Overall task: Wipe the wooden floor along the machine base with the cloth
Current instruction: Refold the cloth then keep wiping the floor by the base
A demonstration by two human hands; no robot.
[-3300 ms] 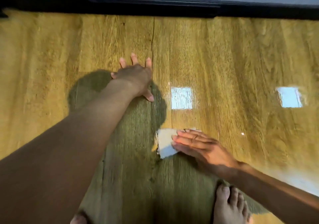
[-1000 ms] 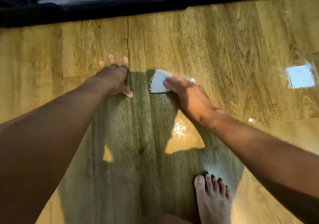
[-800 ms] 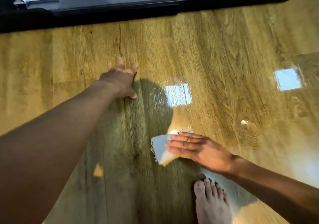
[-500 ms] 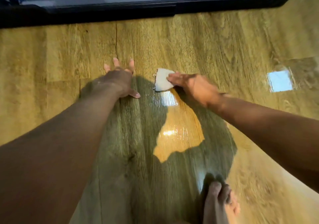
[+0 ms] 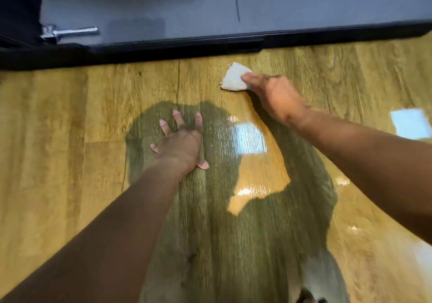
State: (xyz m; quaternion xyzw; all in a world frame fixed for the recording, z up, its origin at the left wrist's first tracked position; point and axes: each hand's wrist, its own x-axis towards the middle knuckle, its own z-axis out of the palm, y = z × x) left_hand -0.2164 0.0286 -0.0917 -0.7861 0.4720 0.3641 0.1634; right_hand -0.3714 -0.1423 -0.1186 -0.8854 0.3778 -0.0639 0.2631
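Note:
A small white folded cloth (image 5: 234, 76) lies on the glossy wooden floor (image 5: 70, 120), a short way in front of the black edge of the machine base (image 5: 163, 48). My right hand (image 5: 273, 94) presses flat on the cloth's right part with straight fingers, arm stretched far forward. My left hand (image 5: 180, 142) rests palm down on the floor with fingers spread, nearer to me and left of the cloth, holding nothing.
The grey machine platform (image 5: 304, 3) runs across the top, with a chrome bolt or lever (image 5: 67, 32) at its left. Bright window reflections (image 5: 249, 140) shine on the floor. My shadow covers the middle boards.
My right hand has pushed the cloth farther forward and right, close to the machine base. The view has tilted up, showing more of the platform. My left hand stays planted.

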